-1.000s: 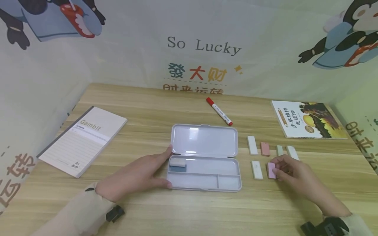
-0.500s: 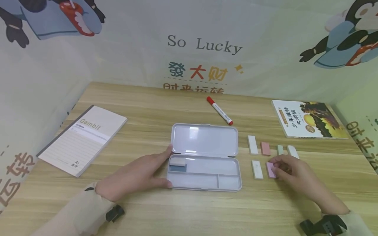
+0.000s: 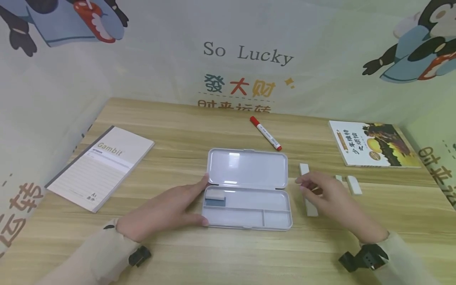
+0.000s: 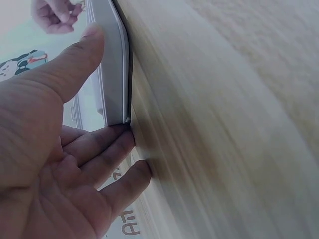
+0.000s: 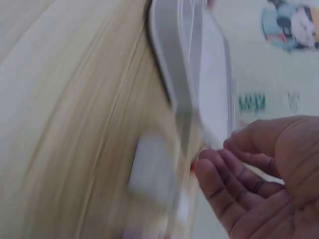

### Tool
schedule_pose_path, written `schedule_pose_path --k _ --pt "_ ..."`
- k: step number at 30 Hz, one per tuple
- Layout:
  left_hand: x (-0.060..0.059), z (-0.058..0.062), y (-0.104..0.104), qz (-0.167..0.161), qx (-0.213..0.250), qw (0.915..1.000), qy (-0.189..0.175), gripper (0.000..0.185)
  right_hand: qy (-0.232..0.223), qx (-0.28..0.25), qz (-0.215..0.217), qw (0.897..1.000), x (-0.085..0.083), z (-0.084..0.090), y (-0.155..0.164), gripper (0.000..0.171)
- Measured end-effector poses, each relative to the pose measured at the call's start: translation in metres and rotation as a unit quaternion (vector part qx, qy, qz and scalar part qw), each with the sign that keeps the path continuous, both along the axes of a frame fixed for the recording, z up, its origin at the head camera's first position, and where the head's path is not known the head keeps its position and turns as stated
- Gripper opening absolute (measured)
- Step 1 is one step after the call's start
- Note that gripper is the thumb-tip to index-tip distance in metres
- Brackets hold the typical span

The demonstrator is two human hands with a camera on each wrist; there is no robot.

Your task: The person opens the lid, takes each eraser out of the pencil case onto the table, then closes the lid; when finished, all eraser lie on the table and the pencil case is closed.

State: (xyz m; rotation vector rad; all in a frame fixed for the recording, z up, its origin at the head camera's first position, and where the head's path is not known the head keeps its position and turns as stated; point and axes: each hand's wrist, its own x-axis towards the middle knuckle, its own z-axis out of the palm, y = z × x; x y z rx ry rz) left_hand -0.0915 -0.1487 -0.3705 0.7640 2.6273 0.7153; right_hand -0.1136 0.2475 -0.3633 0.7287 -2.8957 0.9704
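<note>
An opened pale pencil case (image 3: 246,218) lies mid-table, its lid folded back. Two erasers, one whitish (image 3: 215,195) and one blue-grey (image 3: 215,203), lie at the left of its upper compartment. My left hand (image 3: 164,208) holds the case's left end, thumb at the near corner and fingers at the far one. My right hand (image 3: 333,198) hovers over the row of erasers, fingers loosely bent; I see nothing between them. Under it, a white eraser (image 3: 311,208) and another (image 3: 303,169) show partly. The right wrist view, blurred, shows a purple eraser (image 5: 132,234) at its bottom edge.
A green eraser (image 3: 339,178) and a white one (image 3: 354,185) lie right of the hand. A red-capped marker (image 3: 265,133) lies behind the case. A notebook (image 3: 101,168) is at the left, a book (image 3: 374,143) at the back right.
My right hand has let go of the purple eraser and moved left, towards the pencil case, now covering the pink eraser's place. The left hand keeps its hold on the case.
</note>
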Motion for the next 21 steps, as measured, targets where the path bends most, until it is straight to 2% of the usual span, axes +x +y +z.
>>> schedule_pose_path --k 5,13,21 --pt "0.001 0.000 -0.001 -0.001 0.007 1.0000 0.000 0.105 -0.022 -0.016 0.087 0.996 -0.004 0.003 -0.041 0.017" --pt "0.002 -0.002 0.000 0.002 0.016 0.9999 0.004 0.105 -0.041 0.025 0.180 0.982 -0.012 0.005 -0.095 0.019" --pt "0.001 -0.001 0.000 -0.003 0.016 0.9998 0.011 0.103 -0.057 0.061 0.219 0.972 -0.016 0.006 -0.134 0.023"
